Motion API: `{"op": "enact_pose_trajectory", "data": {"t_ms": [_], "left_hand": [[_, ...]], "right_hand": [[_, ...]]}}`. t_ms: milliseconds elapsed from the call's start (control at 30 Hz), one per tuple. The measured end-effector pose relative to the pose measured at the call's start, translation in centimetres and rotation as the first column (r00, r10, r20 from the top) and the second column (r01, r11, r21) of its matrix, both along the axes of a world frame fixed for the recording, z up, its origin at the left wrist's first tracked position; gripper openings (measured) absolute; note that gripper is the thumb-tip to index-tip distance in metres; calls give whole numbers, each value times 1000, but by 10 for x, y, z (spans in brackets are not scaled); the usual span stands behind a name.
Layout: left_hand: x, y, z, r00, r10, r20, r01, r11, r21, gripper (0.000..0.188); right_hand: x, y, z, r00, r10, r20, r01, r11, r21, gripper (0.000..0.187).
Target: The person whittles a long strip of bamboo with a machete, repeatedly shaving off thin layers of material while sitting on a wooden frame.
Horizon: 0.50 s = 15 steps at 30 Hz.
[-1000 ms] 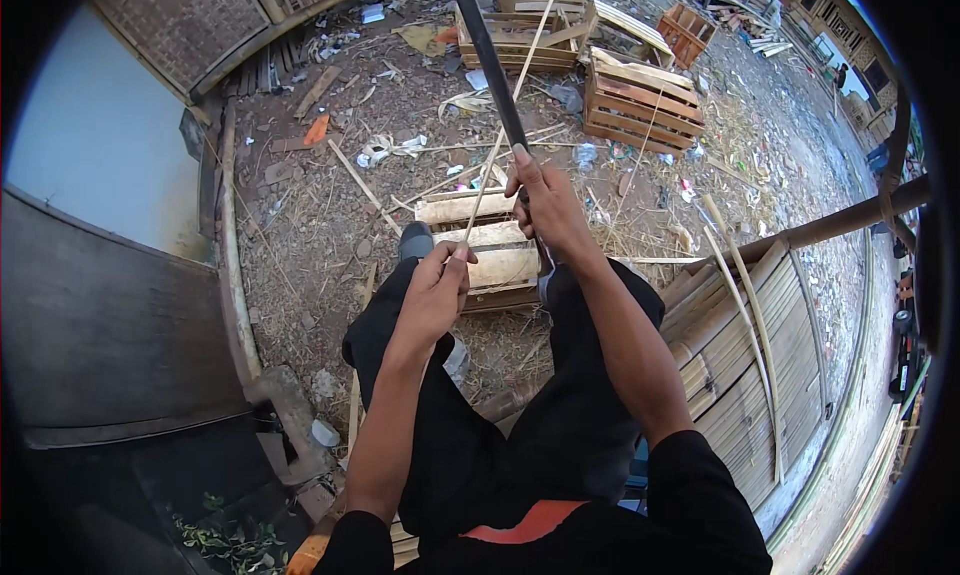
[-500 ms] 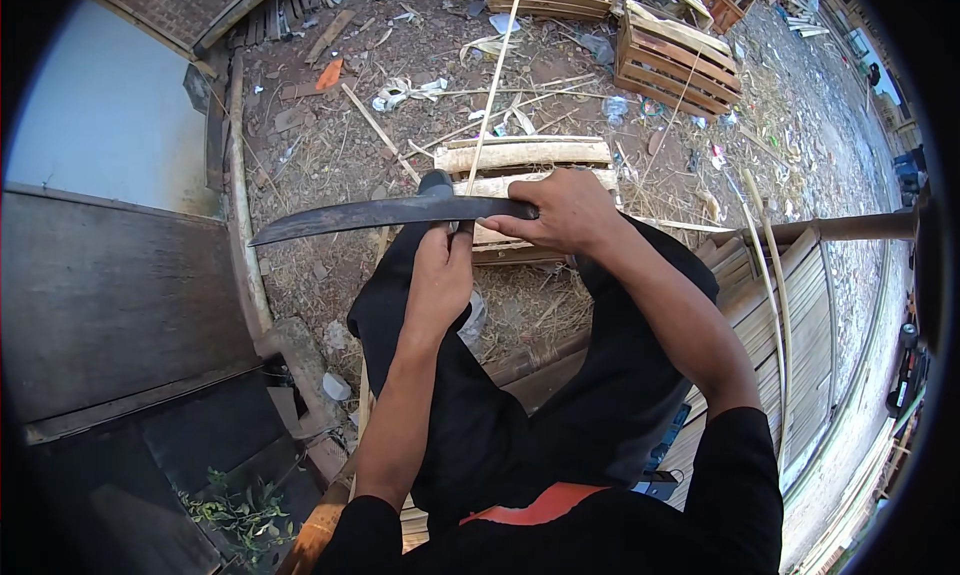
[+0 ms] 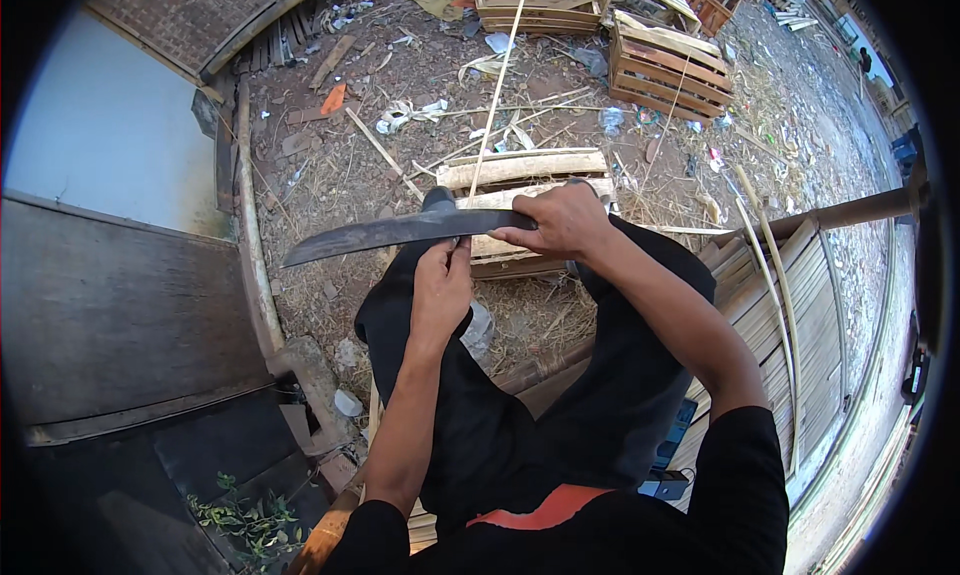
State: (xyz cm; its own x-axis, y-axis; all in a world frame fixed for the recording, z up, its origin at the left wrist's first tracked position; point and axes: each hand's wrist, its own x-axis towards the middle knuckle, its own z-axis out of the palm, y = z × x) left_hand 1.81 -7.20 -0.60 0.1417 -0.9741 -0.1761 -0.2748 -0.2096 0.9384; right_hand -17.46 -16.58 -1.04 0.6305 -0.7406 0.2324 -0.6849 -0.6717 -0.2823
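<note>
My right hand is closed round the grip of a machete. Its long dark blade points left, crossing just above my left hand, with the tip angled slightly down. Between the pinched fingers and thumb of my left hand is the near end of a long, thin pale strip, which looks like bamboo. Running away from me, the strip passes behind the blade, so the spot where the two meet is partly hidden. A slatted wooden crate stands just beyond my hands, between my feet.
More wooden crates stand farther off on littered ground. Loose sticks and scraps lie about. Wooden panels rise on the left. Beside my right leg is a bamboo slat bench with two long strips across it.
The machete has slid a little to the right, its tip now nearer my left hand. My left hand keeps its pinch on the strip. The whole view has shifted slightly.
</note>
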Motion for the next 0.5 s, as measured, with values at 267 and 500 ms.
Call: {"op": "enact_pose_trajectory", "data": {"t_ms": [267, 500], "left_hand": [[-7, 6, 10, 1000, 30, 10, -30, 999, 17, 31], [-8, 0, -4, 992, -31, 124, 27, 999, 36, 34]], "right_hand": [[-32, -42, 0, 969, -234, -77, 244, 958, 152, 65], [-10, -14, -4, 998, 11, -58, -9, 999, 31, 65]]}}
